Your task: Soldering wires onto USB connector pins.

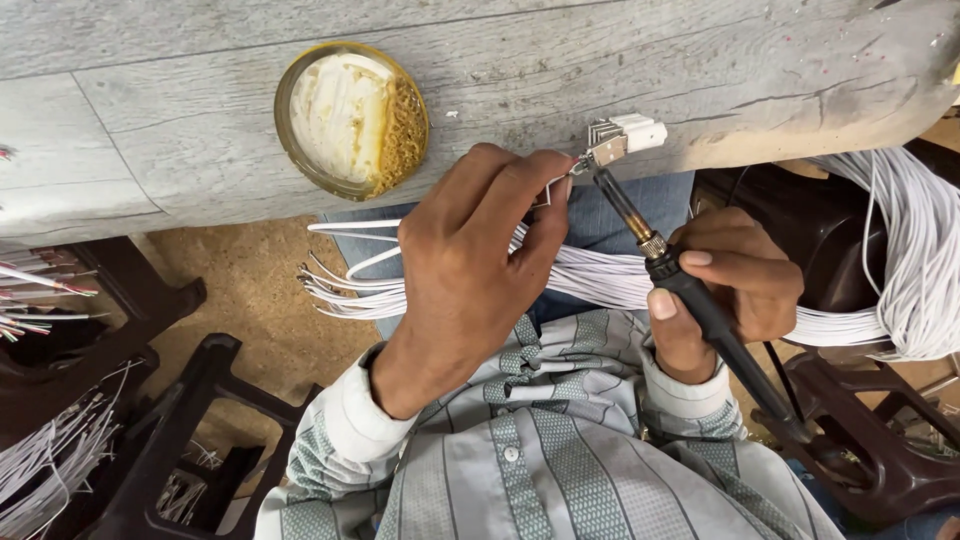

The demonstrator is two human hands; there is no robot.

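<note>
Connector [622, 138] pinched at left hand [478, 262] fingertips, soldering iron [690, 290] tip touching it

Beyond your hands runs a weathered grey wood-grain table [600, 80]; below them lies a speckled tan floor [260, 300] — dark plastic stools [170, 430] stand left and right, evenly lit.

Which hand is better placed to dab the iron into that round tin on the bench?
Right hand, likely: it already holds the soldering iron. The left hand pinches the connector, though it sits nearer the tin.
</note>
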